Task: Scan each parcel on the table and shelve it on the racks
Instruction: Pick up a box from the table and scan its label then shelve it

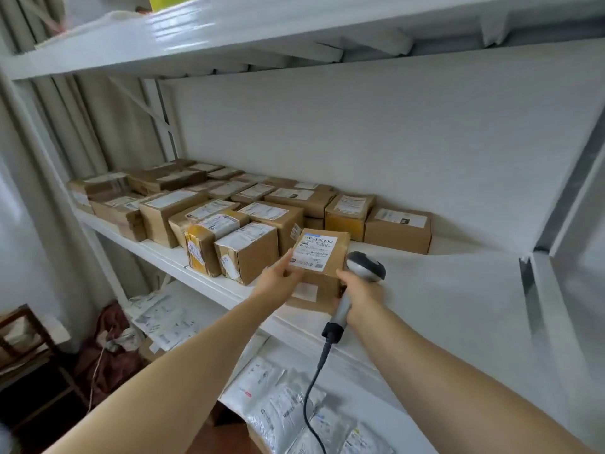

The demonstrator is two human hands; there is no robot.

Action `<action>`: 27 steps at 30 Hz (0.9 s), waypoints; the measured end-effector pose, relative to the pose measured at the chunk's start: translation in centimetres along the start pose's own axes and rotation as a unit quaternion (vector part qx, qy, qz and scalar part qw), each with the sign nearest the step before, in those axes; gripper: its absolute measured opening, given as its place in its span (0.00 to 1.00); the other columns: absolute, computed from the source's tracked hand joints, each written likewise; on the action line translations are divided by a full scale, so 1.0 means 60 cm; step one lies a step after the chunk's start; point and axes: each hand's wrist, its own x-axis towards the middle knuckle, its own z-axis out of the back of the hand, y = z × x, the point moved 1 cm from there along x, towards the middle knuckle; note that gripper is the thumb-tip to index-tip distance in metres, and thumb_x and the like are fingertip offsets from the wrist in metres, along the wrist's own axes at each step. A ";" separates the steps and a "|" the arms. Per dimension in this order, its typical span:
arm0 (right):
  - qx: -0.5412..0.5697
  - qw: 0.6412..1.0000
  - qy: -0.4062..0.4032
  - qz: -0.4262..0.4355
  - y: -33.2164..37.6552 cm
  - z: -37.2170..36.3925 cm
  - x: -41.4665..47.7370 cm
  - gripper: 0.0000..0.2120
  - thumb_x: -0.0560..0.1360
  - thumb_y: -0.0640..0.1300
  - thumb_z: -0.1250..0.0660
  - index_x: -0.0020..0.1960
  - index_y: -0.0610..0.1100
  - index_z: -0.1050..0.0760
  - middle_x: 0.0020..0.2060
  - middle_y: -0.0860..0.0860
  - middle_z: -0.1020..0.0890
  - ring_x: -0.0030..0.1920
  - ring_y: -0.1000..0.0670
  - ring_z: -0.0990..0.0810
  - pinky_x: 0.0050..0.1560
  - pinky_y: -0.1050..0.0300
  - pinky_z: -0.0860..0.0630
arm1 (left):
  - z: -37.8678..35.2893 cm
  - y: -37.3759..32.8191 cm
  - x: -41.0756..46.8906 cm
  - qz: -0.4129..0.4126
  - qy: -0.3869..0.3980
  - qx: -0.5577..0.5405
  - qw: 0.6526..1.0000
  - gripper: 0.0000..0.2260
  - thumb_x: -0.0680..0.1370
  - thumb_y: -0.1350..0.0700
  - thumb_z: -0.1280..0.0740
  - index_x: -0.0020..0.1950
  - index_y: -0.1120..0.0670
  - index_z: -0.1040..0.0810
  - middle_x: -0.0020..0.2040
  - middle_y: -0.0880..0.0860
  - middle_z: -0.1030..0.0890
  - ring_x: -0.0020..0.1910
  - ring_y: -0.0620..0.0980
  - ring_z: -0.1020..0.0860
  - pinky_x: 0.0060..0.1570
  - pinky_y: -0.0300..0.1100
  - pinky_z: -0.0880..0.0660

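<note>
Parcel [319,253] in hand is a small brown box with a white label on top. It sits at the near edge of the middle shelf [458,290], just right of the shelved boxes [245,221].

Progress looks well along but not finished. Many labelled boxes fill the left half of this shelf in packed rows, and grey mailers [284,404] lie on the shelf below. The right half of the middle shelf is bare. The tabletop is out of view, so how many parcels remain is unknown. Nothing shows whether this one has been scanned. It seems to be at the point of being set down, with the hands not yet let go.

The left hand [281,276] lies against the parcel's left side, fingers straight and pressing. The right hand [360,291] grips the handle of the scanner [368,265] at the parcel's near right corner. The scanner's head is just beside the box, and its cord hangs toward the near side.
</note>
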 end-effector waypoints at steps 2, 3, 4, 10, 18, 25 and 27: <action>0.015 1.000 0.004 -0.015 0.004 -0.020 0.025 0.19 0.66 0.46 0.22 0.52 0.40 0.22 0.41 0.45 0.19 0.46 0.43 0.18 0.55 0.46 0.21 | 0.001 -0.004 0.022 -0.083 -0.015 0.243 0.966 0.27 0.79 0.48 0.36 0.76 0.39 0.42 0.75 0.54 0.41 0.70 0.52 0.37 0.64 0.45 0.31; 0.025 1.000 0.004 -0.017 0.006 -0.028 0.035 0.18 0.66 0.46 0.22 0.52 0.41 0.22 0.40 0.45 0.18 0.47 0.43 0.18 0.55 0.47 0.21 | 0.000 -0.005 0.031 -0.143 -0.023 0.330 0.933 0.27 0.79 0.49 0.36 0.76 0.39 0.42 0.77 0.52 0.44 0.75 0.53 0.44 0.67 0.48 0.34; 0.026 0.999 0.005 -0.020 0.007 -0.035 0.043 0.18 0.66 0.46 0.22 0.52 0.41 0.21 0.40 0.45 0.18 0.47 0.43 0.18 0.55 0.47 0.21 | 0.000 -0.008 0.040 -0.193 -0.018 0.376 0.906 0.26 0.80 0.51 0.36 0.76 0.39 0.41 0.77 0.49 0.43 0.76 0.52 0.46 0.68 0.49 0.34; 0.051 0.998 -0.027 -0.004 0.008 -0.055 0.057 0.06 0.70 0.35 0.27 0.38 0.38 0.24 0.31 0.45 0.21 0.32 0.48 0.23 0.43 0.55 0.24 | 0.006 -0.009 0.130 -0.248 0.025 0.462 0.851 0.31 0.78 0.64 0.36 0.77 0.48 0.42 0.74 0.50 0.37 0.73 0.53 0.39 0.57 0.49 0.24; 0.102 0.992 -0.078 0.012 0.001 -0.048 0.014 0.03 0.72 0.33 0.29 0.42 0.34 0.22 0.36 0.42 0.19 0.36 0.48 0.22 0.45 0.54 0.22 | 0.015 -0.013 0.208 -0.306 0.015 0.506 0.806 0.22 0.79 0.64 0.40 0.73 0.56 0.37 0.67 0.57 0.31 0.67 0.58 0.32 0.51 0.49 0.23; 0.070 0.994 -0.078 0.033 -0.015 -0.011 -0.067 0.02 0.73 0.35 0.29 0.44 0.36 0.21 0.36 0.43 0.17 0.35 0.48 0.21 0.42 0.55 0.22 | -0.003 -0.021 0.168 -0.347 -0.063 0.465 0.812 0.27 0.80 0.57 0.41 0.77 0.57 0.48 0.76 0.60 0.45 0.75 0.59 0.45 0.67 0.50 0.36; 0.049 0.995 -0.075 0.040 -0.029 0.013 -0.096 0.04 0.72 0.37 0.28 0.46 0.37 0.20 0.36 0.43 0.17 0.34 0.48 0.20 0.41 0.55 0.23 | -0.029 -0.020 0.131 -0.382 -0.055 0.446 0.808 0.30 0.79 0.57 0.40 0.78 0.57 0.51 0.77 0.61 0.51 0.76 0.60 0.49 0.70 0.52 0.41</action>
